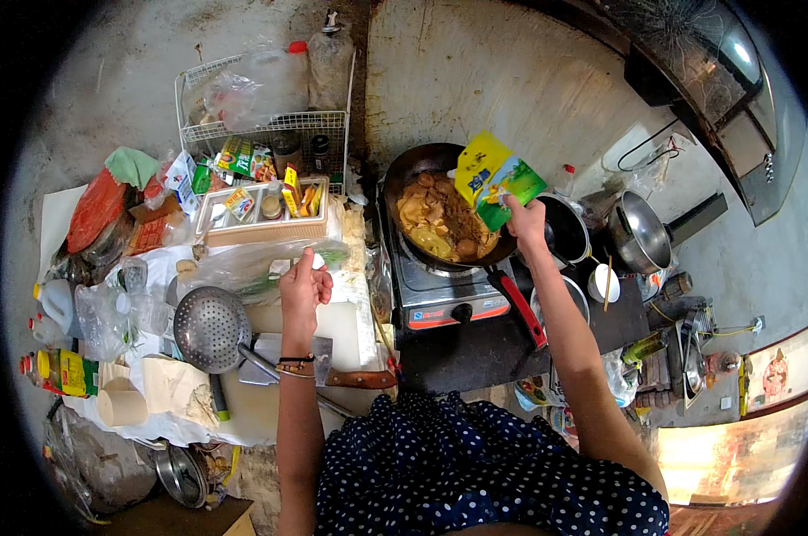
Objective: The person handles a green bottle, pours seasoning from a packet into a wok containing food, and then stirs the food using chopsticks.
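Observation:
My right hand (528, 218) grips a yellow and green seasoning pouch (494, 177) by its lower end. The pouch is tilted over the right side of a dark wok (404, 157), its white spout pointing left above the food. Browned pieces, round whole items and yellowish slices of stewed food (437, 211) lie in the wok, which sits on a portable gas stove (454, 301). My left hand (303, 288) hovers above the left counter with fingers curled, near a clear plastic bag of green vegetables (243, 271). Something small and white shows by its fingertips; whether it is held I cannot tell.
A perforated skimmer (211, 328) and a wood-handled cleaver (360, 379) lie on the left counter. Behind them stand a seasoning box (263, 231) and a wire rack (263, 124). The wok's red handle (519, 305) juts towards me. Rightward are a black pot (568, 228) and a white bowl (603, 283).

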Tool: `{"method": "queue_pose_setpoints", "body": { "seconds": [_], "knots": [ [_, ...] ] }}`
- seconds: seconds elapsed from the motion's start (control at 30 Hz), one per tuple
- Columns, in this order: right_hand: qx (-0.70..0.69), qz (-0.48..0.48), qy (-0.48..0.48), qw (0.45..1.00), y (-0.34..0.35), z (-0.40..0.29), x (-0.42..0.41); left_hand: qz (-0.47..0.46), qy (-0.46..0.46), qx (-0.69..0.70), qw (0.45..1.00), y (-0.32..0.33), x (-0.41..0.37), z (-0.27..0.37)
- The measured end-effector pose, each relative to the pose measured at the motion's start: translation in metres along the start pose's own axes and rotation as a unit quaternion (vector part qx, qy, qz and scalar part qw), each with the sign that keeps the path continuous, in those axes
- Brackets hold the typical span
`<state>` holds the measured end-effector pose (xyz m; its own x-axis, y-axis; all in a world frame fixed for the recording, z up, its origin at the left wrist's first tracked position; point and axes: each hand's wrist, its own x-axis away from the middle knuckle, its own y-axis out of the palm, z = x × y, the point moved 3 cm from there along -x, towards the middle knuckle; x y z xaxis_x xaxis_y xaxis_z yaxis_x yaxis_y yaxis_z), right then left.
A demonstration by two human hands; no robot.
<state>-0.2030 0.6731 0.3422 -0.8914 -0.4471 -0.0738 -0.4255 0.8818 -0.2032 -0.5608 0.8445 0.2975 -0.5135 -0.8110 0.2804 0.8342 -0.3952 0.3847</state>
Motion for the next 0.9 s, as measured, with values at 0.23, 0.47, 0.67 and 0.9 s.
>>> {"method": "queue_pose_setpoints", "body": {
  "seconds": [0.23, 0.47, 0.67, 0.9],
  "knots": [
    [0.070, -0.049, 0.022, 0.996, 0.005, 0.002, -0.002, 0.021, -0.005, 0.005, 1.000, -0.002, 0.002, 0.000],
    [0.093, -0.036, -0.020, 0.995, 0.011, 0.009, -0.012, 0.008, -0.006, -0.003, 1.000, -0.004, 0.002, -0.002],
    [0.101, -0.027, -0.020, 0.994, 0.006, 0.008, -0.012, 0.012, -0.007, 0.004, 1.000, -0.008, 0.002, -0.002],
    [0.151, 0.008, -0.032, 0.988, -0.026, 0.000, -0.015, 0.036, -0.017, 0.016, 0.999, -0.010, 0.001, -0.004]
  ]
}}
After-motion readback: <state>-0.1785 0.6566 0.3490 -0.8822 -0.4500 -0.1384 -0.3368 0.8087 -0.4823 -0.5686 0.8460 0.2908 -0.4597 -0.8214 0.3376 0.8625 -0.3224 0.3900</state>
